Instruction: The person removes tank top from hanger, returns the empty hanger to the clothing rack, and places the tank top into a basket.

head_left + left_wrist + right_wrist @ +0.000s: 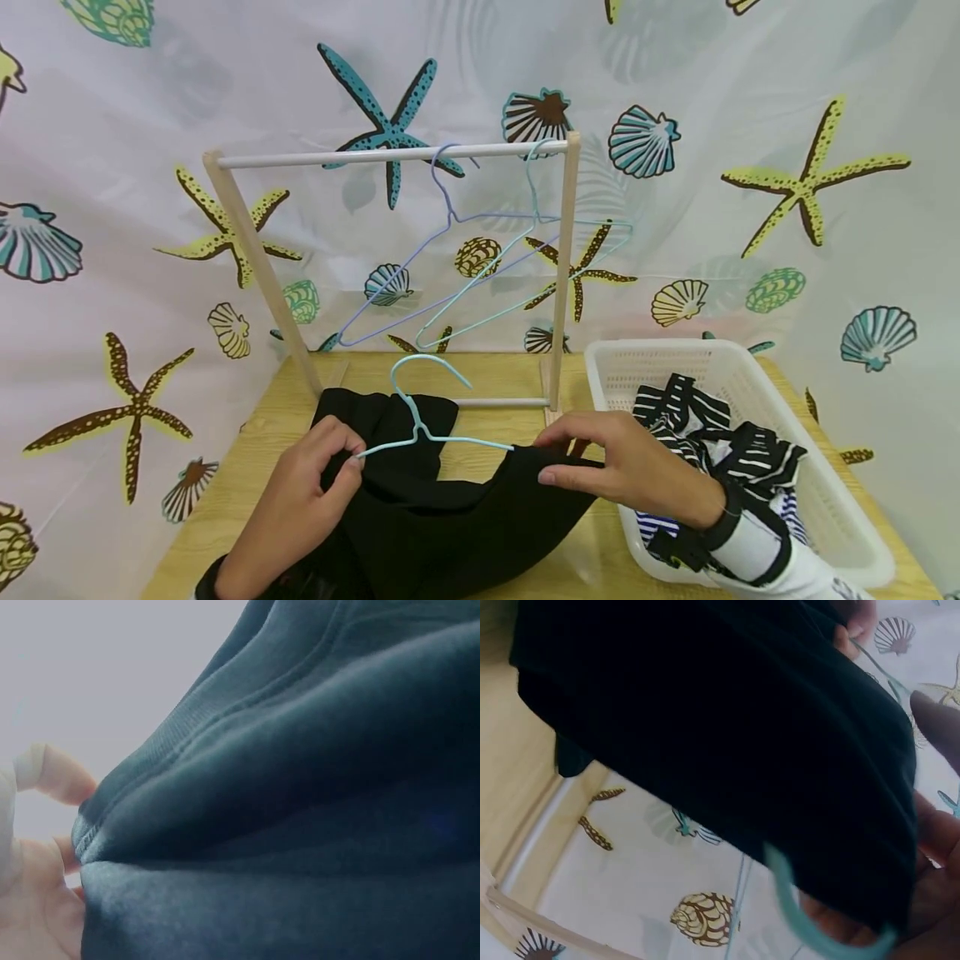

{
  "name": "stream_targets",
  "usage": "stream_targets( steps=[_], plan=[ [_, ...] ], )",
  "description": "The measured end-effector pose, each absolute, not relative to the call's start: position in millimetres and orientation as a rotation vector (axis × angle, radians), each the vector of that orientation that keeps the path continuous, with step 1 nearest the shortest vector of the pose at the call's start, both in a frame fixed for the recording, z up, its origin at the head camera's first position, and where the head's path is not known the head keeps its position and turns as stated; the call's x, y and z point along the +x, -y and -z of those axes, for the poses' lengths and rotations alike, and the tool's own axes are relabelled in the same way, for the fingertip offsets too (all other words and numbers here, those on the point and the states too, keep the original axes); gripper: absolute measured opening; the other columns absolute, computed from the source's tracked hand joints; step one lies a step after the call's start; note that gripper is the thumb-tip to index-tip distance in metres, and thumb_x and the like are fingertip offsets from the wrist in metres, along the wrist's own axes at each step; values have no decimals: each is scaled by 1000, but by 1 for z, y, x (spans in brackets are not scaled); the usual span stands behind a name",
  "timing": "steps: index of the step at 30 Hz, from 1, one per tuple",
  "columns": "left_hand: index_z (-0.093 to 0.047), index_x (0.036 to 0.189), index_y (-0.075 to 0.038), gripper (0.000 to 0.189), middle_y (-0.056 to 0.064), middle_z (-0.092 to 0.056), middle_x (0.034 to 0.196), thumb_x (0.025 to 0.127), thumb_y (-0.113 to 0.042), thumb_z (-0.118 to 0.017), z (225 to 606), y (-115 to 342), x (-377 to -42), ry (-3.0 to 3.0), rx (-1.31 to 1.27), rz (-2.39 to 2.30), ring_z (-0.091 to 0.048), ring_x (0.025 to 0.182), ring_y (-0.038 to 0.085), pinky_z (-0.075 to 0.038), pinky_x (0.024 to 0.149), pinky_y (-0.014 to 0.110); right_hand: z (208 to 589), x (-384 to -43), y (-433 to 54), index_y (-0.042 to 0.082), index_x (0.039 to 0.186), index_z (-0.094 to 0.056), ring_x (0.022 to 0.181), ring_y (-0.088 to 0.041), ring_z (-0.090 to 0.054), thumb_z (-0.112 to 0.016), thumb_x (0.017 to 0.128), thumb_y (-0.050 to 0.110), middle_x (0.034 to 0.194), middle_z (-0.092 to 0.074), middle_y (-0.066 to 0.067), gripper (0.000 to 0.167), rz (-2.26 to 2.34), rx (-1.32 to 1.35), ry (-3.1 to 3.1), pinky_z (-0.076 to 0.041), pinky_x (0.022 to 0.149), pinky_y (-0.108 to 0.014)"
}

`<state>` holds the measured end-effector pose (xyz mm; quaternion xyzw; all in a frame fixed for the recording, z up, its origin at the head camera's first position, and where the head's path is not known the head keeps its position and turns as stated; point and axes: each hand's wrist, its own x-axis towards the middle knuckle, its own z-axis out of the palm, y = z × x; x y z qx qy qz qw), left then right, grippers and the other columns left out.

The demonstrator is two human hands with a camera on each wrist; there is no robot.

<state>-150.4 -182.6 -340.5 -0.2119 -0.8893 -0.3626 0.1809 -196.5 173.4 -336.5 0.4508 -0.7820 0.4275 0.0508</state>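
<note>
A pale aqua hanger [415, 413] has its hook towards twelve o'clock, the tip curling round to four, and its three o'clock arm runs in under a black garment [465, 533]. The garment sags in loose folds towards six.

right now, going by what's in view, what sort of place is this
Likely an indoor clothes-hanging setup, perhaps staged: a rack with two bare hangers stands on a wooden table, near a white basket of striped garments, and a shell-print sheet hangs behind.
</note>
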Motion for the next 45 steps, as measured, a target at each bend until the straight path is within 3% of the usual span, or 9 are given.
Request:
stream_targets(
  steps=[11,21,45],
  plan=[
    [-56,85,-22,26,-13,-45,85,89,3,-59,343,181,-148,2503,-632,1027,-38,64,3,-36,60,22,352,-187,-171,18,99,-70,75,-4,-62,-72,86,6,89,-68,6,18,-1312,1291,2279,-50,67,-19],
    [-61,101,-29,22,-15,-55,96,94,-8,-62,348,182,-149,2484,-781,1042,-53,83,2,-45,72,23,354,-188,-173,18,99,-70,72,-3,-60,-72,83,-1,88,-66,10,25,-1287,1351,2154,-47,64,-15],
    [-66,101,-26,22,-15,-54,91,93,-6,-62,347,181,-147,2413,-834,1052,-51,80,2,-42,70,18,355,-186,-173,17,99,-70,73,-4,-61,-73,79,-6,87,-68,9,31,-1275,1354,2117,-47,64,-16]
  ],
)
